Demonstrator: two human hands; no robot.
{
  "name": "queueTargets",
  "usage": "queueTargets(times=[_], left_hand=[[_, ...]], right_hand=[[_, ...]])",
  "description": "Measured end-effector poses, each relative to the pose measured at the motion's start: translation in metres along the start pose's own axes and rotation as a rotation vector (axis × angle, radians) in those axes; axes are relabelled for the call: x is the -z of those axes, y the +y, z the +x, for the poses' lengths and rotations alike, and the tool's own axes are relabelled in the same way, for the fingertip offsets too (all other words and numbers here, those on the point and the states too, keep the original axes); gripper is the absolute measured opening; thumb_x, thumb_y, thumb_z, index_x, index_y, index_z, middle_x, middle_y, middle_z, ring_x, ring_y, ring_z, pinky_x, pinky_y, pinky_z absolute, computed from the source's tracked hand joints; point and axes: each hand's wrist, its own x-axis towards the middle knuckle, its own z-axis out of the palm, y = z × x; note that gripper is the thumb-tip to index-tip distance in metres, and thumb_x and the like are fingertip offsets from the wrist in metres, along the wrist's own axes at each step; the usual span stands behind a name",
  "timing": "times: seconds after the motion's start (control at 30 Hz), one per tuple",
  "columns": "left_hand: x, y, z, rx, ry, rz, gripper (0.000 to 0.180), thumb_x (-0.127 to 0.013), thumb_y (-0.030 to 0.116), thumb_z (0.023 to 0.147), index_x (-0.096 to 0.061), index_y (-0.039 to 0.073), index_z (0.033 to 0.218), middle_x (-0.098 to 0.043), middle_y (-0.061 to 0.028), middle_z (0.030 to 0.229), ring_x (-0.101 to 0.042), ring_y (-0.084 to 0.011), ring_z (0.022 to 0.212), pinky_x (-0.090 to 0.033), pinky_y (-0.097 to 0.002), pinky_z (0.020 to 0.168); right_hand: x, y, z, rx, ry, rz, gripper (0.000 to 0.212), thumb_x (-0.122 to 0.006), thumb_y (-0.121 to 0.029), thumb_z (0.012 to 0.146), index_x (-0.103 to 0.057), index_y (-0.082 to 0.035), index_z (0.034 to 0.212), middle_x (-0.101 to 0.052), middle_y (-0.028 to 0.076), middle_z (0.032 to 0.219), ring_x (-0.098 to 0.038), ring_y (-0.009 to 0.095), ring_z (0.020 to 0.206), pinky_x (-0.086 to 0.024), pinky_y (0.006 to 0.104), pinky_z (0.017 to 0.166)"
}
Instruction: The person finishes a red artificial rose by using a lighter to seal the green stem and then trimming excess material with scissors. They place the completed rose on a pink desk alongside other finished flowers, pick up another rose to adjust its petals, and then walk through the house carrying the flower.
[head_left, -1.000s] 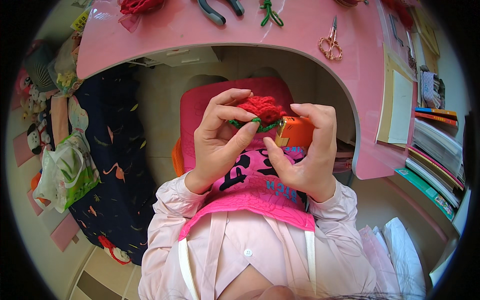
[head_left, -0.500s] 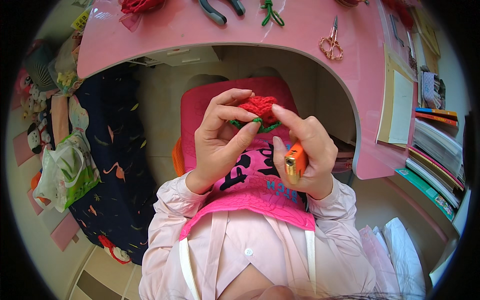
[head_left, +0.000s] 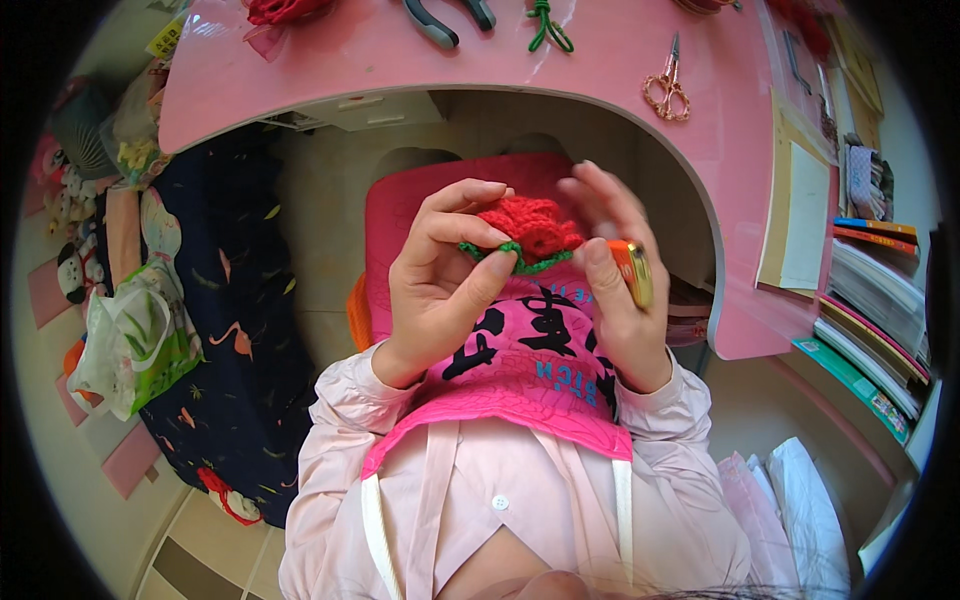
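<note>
In front of my chest, my left hand pinches a red crocheted flower by its green edge, thumb below and fingertips above. The red yarn petals face up and bulge out to the right of my fingers. Just right of the flower, my right hand holds an orange lighter with a gold metal end, gripped against the thumb. Its other fingers are raised and smeared by motion, apart from the flower. My pink apron with black lettering lies under both hands.
The pink desk curves ahead of me. On it lie pliers, a green cord, small scissors and red yarn pieces. Books and papers stack at the right. A plastic bag sits at the left.
My right hand has moved off the flower, its fingers lifting and opening. The lighter has turned and shifted right and up. My left hand keeps its pinch on the flower.
</note>
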Motion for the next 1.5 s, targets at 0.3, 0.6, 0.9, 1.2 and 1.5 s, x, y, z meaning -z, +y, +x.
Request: queueTargets(times=[0.3, 0.6, 0.9, 1.2, 1.5], left_hand=[[0.009, 0.003, 0.008, -0.371, -0.128, 0.570, 0.038, -0.071, -0.005, 0.077, -0.062, 0.008, 0.112, -0.044, -0.0184, 0.131, -0.053, -0.0316, 0.117, -0.047, -0.0413, 0.096], [0.011, 0.010, 0.001, -0.083, -0.073, 0.148, 0.079, -0.079, 0.006, 0.074, -0.034, 0.007, 0.139, -0.037, -0.0172, 0.141, -0.044, -0.0286, 0.128, -0.040, -0.0406, 0.104], [0.000, 0.007, -0.005, -0.111, -0.073, 0.190, 0.070, -0.074, -0.008, 0.074, -0.039, 0.003, 0.133, -0.046, -0.0133, 0.131, -0.050, -0.0232, 0.122, -0.043, -0.0354, 0.103], [0.005, 0.013, -0.006, -0.096, -0.085, 0.023, 0.056, -0.067, -0.005, 0.081, -0.041, 0.000, 0.130, -0.043, -0.0162, 0.130, -0.048, -0.0247, 0.124, -0.041, -0.0353, 0.103], [0.004, 0.009, -0.001, -0.135, -0.080, 0.143, 0.084, -0.080, 0.007, 0.073, -0.029, 0.007, 0.140, -0.030, -0.0172, 0.145, -0.036, -0.0284, 0.134, -0.033, -0.0403, 0.108]], right_hand=[[-0.008, 0.003, -0.001, -0.064, -0.201, 0.120, 0.048, -0.055, -0.007, 0.096, -0.038, -0.002, 0.141, -0.048, 0.011, 0.137, -0.047, 0.017, 0.124, -0.037, 0.0295, 0.103], [-0.009, 0.004, 0.000, -0.197, -0.194, 0.556, 0.046, -0.054, -0.009, 0.096, -0.038, 0.001, 0.137, -0.042, 0.013, 0.144, -0.044, 0.017, 0.127, -0.035, 0.0316, 0.106], [-0.017, 0.009, -0.002, -0.031, -0.176, 0.353, 0.051, -0.061, -0.014, 0.093, -0.039, -0.001, 0.137, -0.042, 0.015, 0.142, -0.045, 0.022, 0.128, -0.036, 0.0342, 0.106], [-0.015, 0.001, -0.003, -0.241, -0.182, 0.788, 0.047, -0.057, -0.013, 0.095, -0.038, -0.003, 0.136, -0.040, 0.016, 0.142, -0.047, 0.024, 0.127, -0.044, 0.0375, 0.102], [-0.018, 0.003, -0.002, -0.279, -0.144, 0.835, 0.045, -0.047, -0.027, 0.100, -0.037, -0.002, 0.136, -0.041, 0.017, 0.141, -0.049, 0.024, 0.125, -0.047, 0.0361, 0.098]])
